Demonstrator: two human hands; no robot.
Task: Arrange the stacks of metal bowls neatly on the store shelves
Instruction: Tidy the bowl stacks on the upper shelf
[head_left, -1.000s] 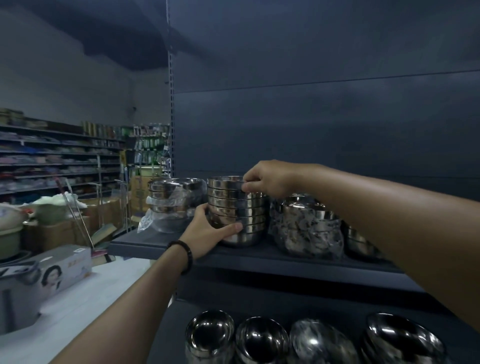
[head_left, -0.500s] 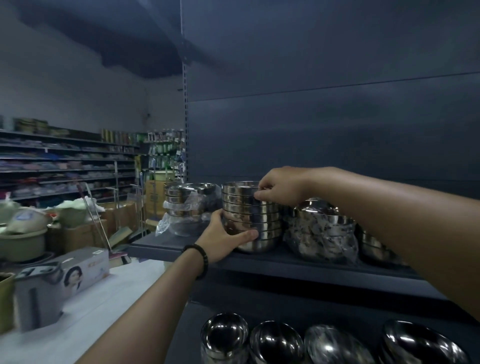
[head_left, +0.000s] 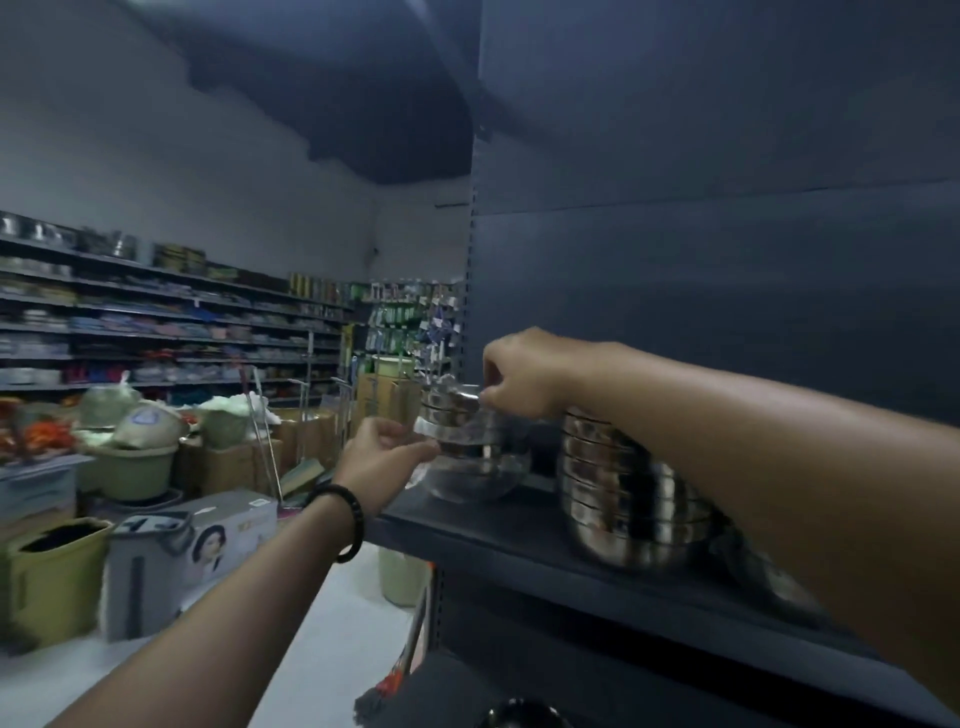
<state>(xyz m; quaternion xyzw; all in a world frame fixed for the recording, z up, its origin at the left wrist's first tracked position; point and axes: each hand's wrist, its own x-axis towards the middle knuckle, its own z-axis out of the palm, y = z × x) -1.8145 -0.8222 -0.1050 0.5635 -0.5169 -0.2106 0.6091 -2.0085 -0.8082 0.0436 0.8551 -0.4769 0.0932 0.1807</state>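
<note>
— Both hands have left the bare stack (head_left: 623, 499) of bowls and gone to the plastic-wrapped stack (head_left: 467, 447) at the left end of the shelf (head_left: 493, 535). The view has swung left as well.

— How do they hold it?

— The left hand (head_left: 382, 457) is at the near side, fingers (head_left: 410, 439) curled and pinching the wrap, as far as the blur lets me tell. The right hand (head_left: 519, 376) comes over the top, fingers curled, pinching at the upper rim.

— And inside the wrap?

— Nested metal bowls, upright on the shelf; the count is too blurred. The bare stack stands just to its right, apart from it, with the right forearm crossing in front of its top.

— What else is around?

— A black bracelet (head_left: 337, 514) circles the left wrist. Low on the left stands a grey box (head_left: 197, 556) with a printed picture, and beside it a green bucket (head_left: 57, 577) with something dark inside. Farther back, a green basin (head_left: 130, 467) holds wrapped bundles, and store shelves (head_left: 156, 322) line the wall.
</note>
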